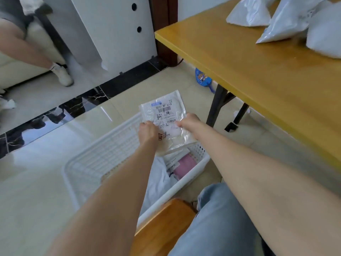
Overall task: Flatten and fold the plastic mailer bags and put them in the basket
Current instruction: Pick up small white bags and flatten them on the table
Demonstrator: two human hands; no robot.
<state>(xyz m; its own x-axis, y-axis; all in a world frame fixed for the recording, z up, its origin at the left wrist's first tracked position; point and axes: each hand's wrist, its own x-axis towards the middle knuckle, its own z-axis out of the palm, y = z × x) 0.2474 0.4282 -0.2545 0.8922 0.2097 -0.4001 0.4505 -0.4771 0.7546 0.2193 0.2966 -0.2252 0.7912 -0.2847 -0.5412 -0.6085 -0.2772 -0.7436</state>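
Head camera looks down on a clear plastic mailer bag [166, 112] with a printed label, held in the air just above the far end of a white basket [88, 159] on the floor. The bag's long axis runs away from the person. The left hand [147, 133] pinches its left edge and the right hand [190, 121] its right edge, fingers curled on the plastic, neither hand nearer. The basket's opening lies directly below. To the right of the basket, more white bags [276, 21] wait on a yellow table [258, 74].
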